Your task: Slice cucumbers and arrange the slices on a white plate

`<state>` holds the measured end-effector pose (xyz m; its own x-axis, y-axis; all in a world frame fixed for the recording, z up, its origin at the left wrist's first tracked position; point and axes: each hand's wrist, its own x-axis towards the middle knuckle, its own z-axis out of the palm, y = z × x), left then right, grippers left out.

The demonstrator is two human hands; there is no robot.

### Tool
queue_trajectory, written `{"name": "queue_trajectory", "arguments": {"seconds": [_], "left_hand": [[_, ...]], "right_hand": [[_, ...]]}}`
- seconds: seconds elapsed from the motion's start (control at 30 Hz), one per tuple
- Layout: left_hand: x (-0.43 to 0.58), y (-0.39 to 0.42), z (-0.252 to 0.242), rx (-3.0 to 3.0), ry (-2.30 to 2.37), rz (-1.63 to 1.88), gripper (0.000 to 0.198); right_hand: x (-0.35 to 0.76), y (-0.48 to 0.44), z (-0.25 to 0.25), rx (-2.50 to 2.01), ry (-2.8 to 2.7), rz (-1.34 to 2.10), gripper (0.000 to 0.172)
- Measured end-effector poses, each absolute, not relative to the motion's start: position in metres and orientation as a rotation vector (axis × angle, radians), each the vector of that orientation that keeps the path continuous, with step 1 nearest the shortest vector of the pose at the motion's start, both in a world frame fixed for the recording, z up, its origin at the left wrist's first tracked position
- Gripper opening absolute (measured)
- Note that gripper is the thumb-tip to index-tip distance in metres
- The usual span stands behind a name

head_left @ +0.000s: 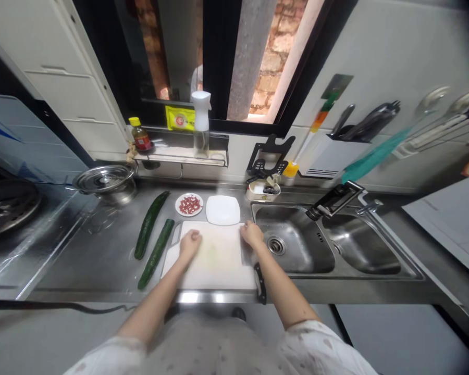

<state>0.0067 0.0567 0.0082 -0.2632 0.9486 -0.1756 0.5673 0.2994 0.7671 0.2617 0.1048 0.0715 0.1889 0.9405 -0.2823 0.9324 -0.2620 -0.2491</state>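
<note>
A white cutting board [214, 265] with a faint greenish stain lies at the counter's front. Over its upper left part is my left hand [190, 244], fingers curled in; what they hold, if anything, is hidden. My right hand [252, 234], also closed, is at the board's upper right edge, and its grip cannot be made out. Beside the board's lower right corner is a knife with a black handle [260, 284], close to my right forearm. Two cucumbers [152, 224] [156, 253] lie left of the board. Behind it are a white square plate [222, 209] and a plate of chopped reddish pieces [189, 204].
A double steel sink [297, 239] with a black faucet [334, 200] is on the right. At the back left stands a lidded steel pot [109, 182]. The wall shelf [180, 154] carries a spray bottle [201, 125] and a sauce bottle [139, 135]. A knife holder [324, 156] hangs above the sink.
</note>
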Motion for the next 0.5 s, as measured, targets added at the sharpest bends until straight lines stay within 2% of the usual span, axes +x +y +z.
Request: {"name": "queue_trajectory", "arguments": {"seconds": [0.17,0.5], "left_hand": [[0.027,0.101,0.001,1.255,1.965,0.55,0.032],[0.042,0.142,-0.015,1.206,1.94,0.514,0.028]], "right_hand": [[0.254,0.136,0.058,-2.376,-1.782,0.798,0.032],[0.255,0.162,0.028,-2.37,-1.63,0.865,0.027]]}}
